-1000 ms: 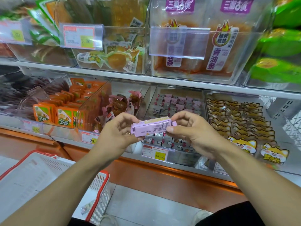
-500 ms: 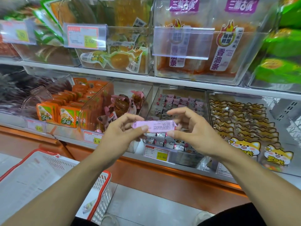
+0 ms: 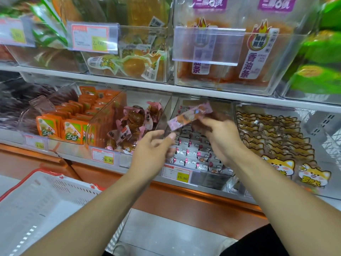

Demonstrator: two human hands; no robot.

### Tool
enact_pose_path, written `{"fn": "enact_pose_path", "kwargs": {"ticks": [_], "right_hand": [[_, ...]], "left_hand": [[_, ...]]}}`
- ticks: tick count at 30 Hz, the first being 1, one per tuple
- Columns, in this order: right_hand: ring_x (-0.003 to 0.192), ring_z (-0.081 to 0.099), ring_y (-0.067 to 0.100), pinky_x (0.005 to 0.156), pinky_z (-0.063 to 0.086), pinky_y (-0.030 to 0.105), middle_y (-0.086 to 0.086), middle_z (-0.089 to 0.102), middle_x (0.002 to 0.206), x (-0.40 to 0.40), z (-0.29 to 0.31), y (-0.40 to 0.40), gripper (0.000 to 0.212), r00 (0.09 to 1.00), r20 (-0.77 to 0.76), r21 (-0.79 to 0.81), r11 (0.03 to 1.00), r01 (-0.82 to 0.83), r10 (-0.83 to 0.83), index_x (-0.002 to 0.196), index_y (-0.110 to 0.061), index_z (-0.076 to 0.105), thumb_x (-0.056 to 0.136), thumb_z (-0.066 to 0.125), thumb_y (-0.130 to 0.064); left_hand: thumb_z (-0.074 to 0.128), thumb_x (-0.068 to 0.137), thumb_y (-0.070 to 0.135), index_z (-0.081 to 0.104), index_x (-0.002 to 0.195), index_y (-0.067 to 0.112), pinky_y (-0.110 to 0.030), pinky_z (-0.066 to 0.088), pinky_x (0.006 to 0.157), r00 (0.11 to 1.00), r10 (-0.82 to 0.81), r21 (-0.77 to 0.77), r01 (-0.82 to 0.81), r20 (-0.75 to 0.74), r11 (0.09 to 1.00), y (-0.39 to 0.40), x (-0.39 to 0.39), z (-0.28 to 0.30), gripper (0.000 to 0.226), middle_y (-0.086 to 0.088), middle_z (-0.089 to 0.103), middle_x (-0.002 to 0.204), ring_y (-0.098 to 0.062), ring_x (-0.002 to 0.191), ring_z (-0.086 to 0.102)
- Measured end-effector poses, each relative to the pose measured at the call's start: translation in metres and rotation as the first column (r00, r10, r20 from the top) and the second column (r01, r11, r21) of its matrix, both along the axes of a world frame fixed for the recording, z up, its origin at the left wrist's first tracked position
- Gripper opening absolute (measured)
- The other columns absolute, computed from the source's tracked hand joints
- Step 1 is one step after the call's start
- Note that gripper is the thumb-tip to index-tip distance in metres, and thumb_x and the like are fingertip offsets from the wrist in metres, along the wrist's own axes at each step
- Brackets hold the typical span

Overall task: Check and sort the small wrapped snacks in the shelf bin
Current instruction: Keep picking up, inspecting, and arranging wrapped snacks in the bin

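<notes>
Right hand [image 3: 219,137] pinches one end of a slim pink wrapped snack bar [image 3: 190,115], holding it tilted above the clear plastic shelf bin [image 3: 203,170] of small silver-and-pink packets, near the bin's back edge. Left hand [image 3: 151,154] hovers just below the bar's free end, fingers loosely apart and holding nothing, over the bin's front left corner, beside a yellow price tag [image 3: 176,173].

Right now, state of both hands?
Left hand: open, fingers loosely curled, holding nothing.
Right hand: pinching one end of the pink wrapped snack bar above the bin.
</notes>
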State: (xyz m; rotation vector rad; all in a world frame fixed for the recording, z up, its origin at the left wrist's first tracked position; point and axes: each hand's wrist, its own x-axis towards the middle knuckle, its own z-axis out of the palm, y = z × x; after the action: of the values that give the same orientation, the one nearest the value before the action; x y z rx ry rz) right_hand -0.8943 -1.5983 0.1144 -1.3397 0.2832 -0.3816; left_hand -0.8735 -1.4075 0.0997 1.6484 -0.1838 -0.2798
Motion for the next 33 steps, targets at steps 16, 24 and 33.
{"fn": "enact_pose_path", "kwargs": {"ticks": [16, 24, 33], "right_hand": [[0.094, 0.065, 0.017, 0.074, 0.048, 0.028, -0.004, 0.071, 0.109, 0.057, -0.024, 0.0, 0.015, 0.95, -0.311, -0.866, 0.402, -0.297, 0.031, 0.111, -0.028, 0.067, 0.099, 0.062, -0.023], [0.095, 0.068, 0.025, 0.077, 0.055, 0.034, 0.001, 0.07, 0.106, 0.067, -0.019, -0.003, 0.043, 0.898, -0.438, -0.892, 0.144, -0.428, -0.043, 0.102, -0.036, 0.071, 0.09, 0.059, 0.004], [0.09, 0.066, 0.019, 0.082, 0.047, 0.028, -0.001, 0.074, 0.105, 0.067, -0.027, -0.009, 0.02, 0.909, -0.329, -0.933, 0.238, -0.271, -0.257, 0.092, -0.024, 0.077, 0.099, 0.058, -0.019]], "left_hand": [[0.057, 0.097, 0.005, 0.024, 0.157, 0.017, -0.022, 0.023, 0.115, 0.905, -0.242, 0.542, 0.015, 0.351, 0.84, -0.039, -0.01, -0.008, 0.07, 0.0, 0.035, 0.159, -0.017, 0.147, 0.03], [0.049, 0.09, -0.004, 0.03, 0.153, 0.008, -0.035, 0.023, 0.122, 0.859, -0.314, 0.588, 0.02, 0.404, 0.809, -0.055, 0.003, -0.009, 0.068, -0.009, 0.037, 0.152, -0.023, 0.145, 0.027], [0.044, 0.096, 0.035, 0.038, 0.146, -0.002, -0.044, 0.027, 0.119, 0.817, -0.46, 0.874, -0.104, 0.347, 0.474, -0.076, 0.026, -0.022, 0.062, -0.022, 0.04, 0.151, -0.035, 0.144, 0.028]]}}
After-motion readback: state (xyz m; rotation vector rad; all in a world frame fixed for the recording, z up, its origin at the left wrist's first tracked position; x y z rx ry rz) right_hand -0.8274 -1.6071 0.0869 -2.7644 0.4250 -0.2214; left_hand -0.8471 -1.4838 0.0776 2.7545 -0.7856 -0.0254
